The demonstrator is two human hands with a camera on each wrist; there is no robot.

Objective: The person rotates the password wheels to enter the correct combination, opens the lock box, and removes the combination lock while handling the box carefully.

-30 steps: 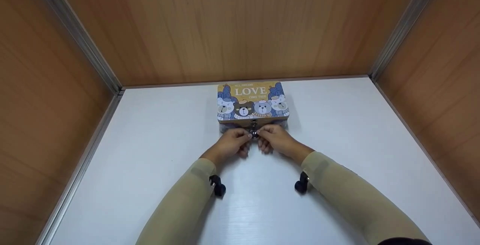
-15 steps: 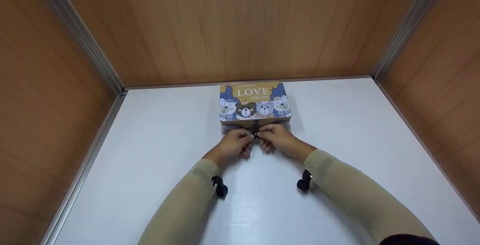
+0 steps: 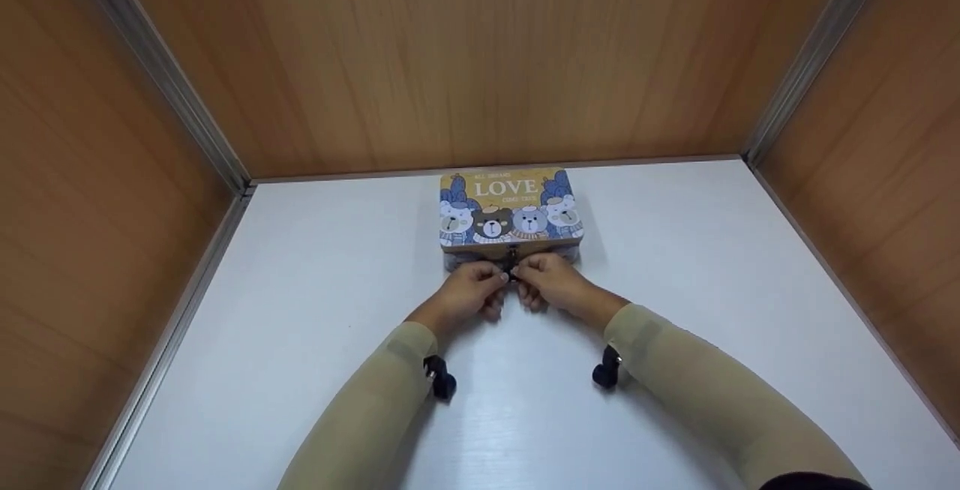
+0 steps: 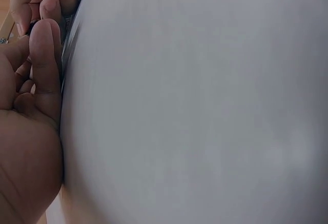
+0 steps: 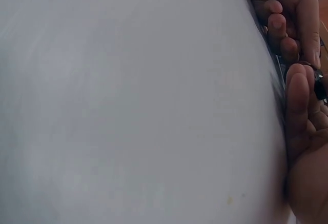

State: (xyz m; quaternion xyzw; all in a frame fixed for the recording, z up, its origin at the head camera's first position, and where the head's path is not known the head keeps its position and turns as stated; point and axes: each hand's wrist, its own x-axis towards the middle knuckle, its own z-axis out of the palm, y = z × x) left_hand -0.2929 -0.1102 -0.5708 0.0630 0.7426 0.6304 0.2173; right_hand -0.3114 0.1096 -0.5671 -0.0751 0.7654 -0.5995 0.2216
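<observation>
A tin box [image 3: 511, 208] with cartoon bears and the word LOVE on its lid sits against the back wall, lid down. From the clasp [image 3: 513, 251] at its front hangs a small dark padlock [image 3: 513, 274], mostly covered by fingertips. My left hand [image 3: 463, 293] pinches the padlock from the left between thumb and forefinger. On the other side, my right hand [image 3: 559, 284] pinches it too. The right wrist view catches a black part of the padlock [image 5: 320, 86] beside the fingertips. Whether anything else is between the fingers is hidden.
The white tabletop [image 3: 330, 280] spreads around the box. Wood-grain panels [image 3: 480, 55] with metal edge strips enclose the back and both sides. A small black device [image 3: 441, 379] is strapped at each sleeve cuff.
The head view has shifted slightly, so the box appears a little to the right and lower. The padlock's shiny face has turned dark. Both hands keep their pinch at the box's front.
</observation>
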